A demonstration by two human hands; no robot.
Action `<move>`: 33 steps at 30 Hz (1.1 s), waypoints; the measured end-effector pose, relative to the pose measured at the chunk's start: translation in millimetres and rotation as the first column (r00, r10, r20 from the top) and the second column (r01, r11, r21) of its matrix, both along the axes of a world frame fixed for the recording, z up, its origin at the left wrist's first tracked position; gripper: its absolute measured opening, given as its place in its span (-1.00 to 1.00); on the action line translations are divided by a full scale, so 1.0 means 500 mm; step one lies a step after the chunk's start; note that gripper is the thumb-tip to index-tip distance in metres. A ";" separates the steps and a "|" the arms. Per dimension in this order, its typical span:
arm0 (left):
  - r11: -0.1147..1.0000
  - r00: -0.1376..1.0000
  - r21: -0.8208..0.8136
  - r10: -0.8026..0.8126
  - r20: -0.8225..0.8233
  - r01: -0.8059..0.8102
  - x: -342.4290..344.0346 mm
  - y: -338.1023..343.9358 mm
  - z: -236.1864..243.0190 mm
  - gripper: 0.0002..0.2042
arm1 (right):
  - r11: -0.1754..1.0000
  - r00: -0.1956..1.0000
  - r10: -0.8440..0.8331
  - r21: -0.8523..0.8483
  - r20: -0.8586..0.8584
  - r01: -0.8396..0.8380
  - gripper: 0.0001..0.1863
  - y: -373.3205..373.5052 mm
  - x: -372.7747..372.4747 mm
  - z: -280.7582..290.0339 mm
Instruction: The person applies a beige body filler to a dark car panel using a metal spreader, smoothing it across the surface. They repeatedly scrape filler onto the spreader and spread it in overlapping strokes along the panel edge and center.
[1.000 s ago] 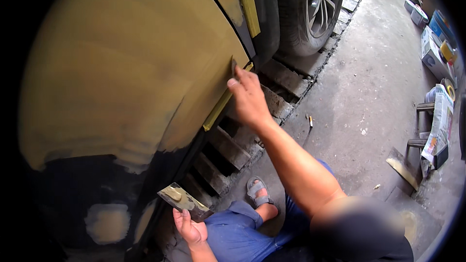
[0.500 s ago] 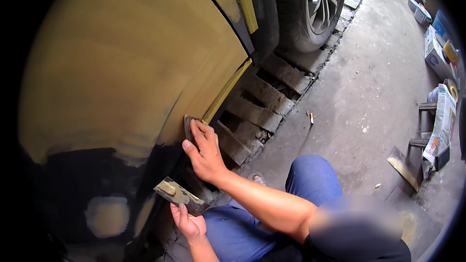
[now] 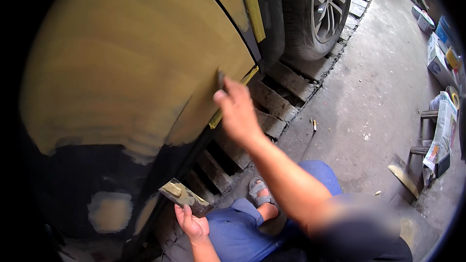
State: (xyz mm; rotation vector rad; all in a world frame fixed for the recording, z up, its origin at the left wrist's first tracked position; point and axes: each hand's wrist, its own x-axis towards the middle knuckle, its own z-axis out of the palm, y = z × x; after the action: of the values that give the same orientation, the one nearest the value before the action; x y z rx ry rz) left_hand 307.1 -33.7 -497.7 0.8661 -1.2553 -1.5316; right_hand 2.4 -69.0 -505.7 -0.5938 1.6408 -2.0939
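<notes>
Reaching up, right hand (image 3: 238,111) fingers pinch a spreader (image 3: 221,78) against the yellow panel (image 3: 136,58); left hand (image 3: 191,223) grips a putty board (image 3: 184,196).

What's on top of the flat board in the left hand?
The board in the left hand carries a smear of yellowish filler on its upper face. Its underside and the fingers gripping beneath are hidden.

Yellow-tan car panel (image 3: 136,63), blue trousers (image 3: 242,228)
</notes>
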 end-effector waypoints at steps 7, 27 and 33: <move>0.999 0.999 0.027 -0.044 -0.016 0.044 0.005 -0.013 -0.010 -0.65 | 0.990 0.973 0.133 -0.013 -0.190 -0.138 -0.41 0.027 0.175 0.017; 0.996 0.996 0.018 -0.087 -0.019 0.087 -0.012 -0.015 -0.002 -0.64 | 0.882 0.456 0.451 -0.460 0.767 -0.098 -0.55 0.021 -0.192 -0.059; 0.997 0.997 0.006 -0.075 -0.027 0.075 -0.004 -0.014 -0.004 -0.64 | 0.948 0.657 0.304 -0.288 0.690 -0.136 -0.58 0.042 -0.165 0.046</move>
State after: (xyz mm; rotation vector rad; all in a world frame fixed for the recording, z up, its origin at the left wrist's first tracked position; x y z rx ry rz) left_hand 305.3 -40.9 -499.6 0.8084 -1.2759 -1.6026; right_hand -80.3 -48.1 -482.9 0.0276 0.8389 -1.9469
